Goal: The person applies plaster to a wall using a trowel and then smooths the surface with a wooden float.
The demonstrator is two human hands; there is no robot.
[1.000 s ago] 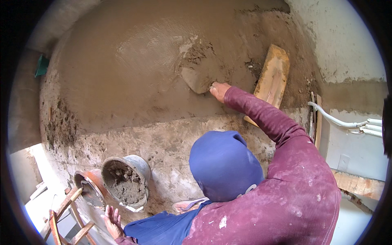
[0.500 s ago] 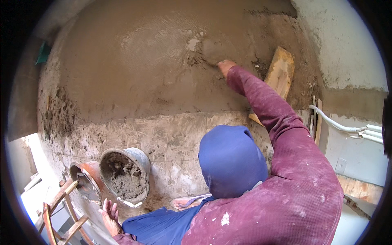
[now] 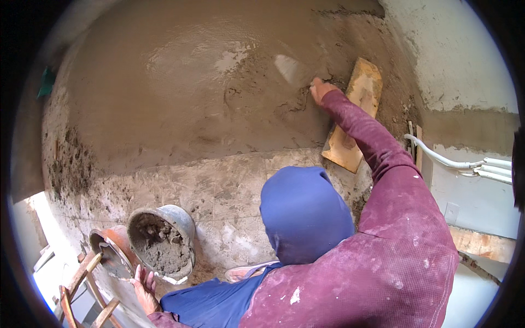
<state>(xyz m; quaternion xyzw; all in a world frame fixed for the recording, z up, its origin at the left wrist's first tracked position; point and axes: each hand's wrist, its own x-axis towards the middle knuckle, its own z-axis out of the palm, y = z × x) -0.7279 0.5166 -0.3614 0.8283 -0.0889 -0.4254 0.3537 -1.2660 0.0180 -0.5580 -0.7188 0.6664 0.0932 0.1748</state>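
In my right hand [image 3: 322, 90], closed round its handle, is a trowel whose pale metal blade [image 3: 291, 70] lies against wet brown mortar [image 3: 186, 104] spread in a broad layer. Part of the handle is hidden by my fingers. Just right of that hand a yellowish wooden plank [image 3: 345, 148] lies slanted, partly covered by my forearm. My left hand [image 3: 144, 287] is at the lower left, fingers apart and holding nothing, close to a grey bucket [image 3: 184, 218] with lumpy mortar in it.
Left of the grey bucket stands an orange-rimmed bucket [image 3: 121, 235]. A wooden frame [image 3: 82, 284] fills the lower left corner. White pipes [image 3: 454, 162] stick out at the right wall [image 3: 454, 60]. Bare, stained floor tiles [image 3: 219, 180] border the mortar.
My right hand has moved right with the trowel, and its blade now shows pale. A wider whitish patch shows in the mortar. My left hand stays by the buckets.
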